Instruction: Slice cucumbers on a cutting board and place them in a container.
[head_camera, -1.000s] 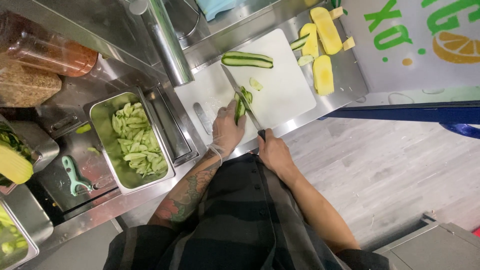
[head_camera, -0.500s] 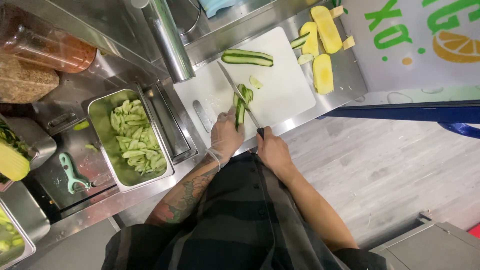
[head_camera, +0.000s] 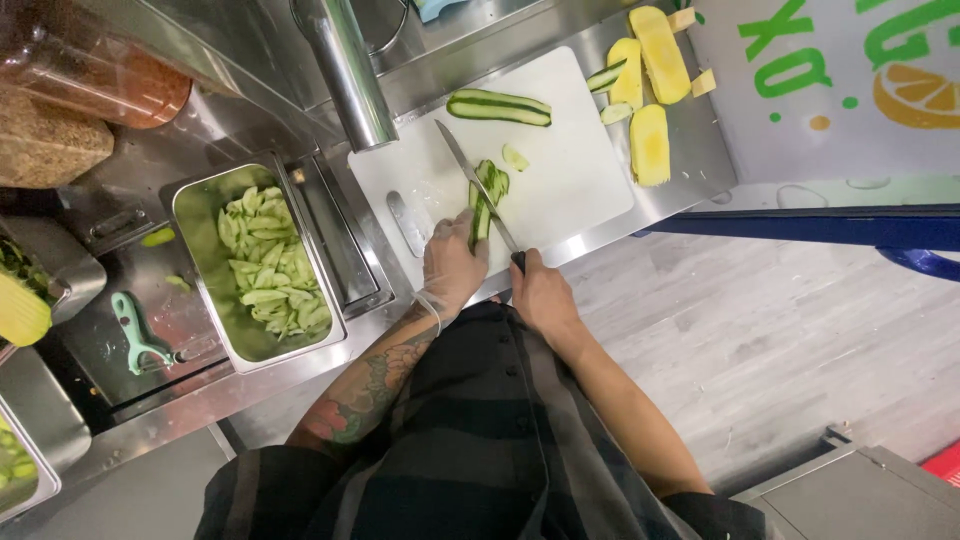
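Observation:
A white cutting board (head_camera: 560, 190) lies on the steel counter. My left hand (head_camera: 452, 268), in a clear glove, presses down a long cucumber strip (head_camera: 484, 200) on the board. My right hand (head_camera: 535, 290) grips the handle of a knife (head_camera: 470, 178) whose blade lies along the strip, pointing away from me. Two more cucumber halves (head_camera: 498, 106) rest at the board's far side, and a small slice (head_camera: 516, 157) lies beside the blade.
A steel pan (head_camera: 200, 215) of cut cucumber pieces sits left of the board. A teal peeler (head_camera: 135, 332) lies further left. Yellow peeled fruit pieces (head_camera: 650, 145) lie on the counter to the right. A steel post (head_camera: 350, 75) rises behind the board.
My hands and the knife stay on the cucumber strip; the blade has shifted slightly along it. Nothing else has moved.

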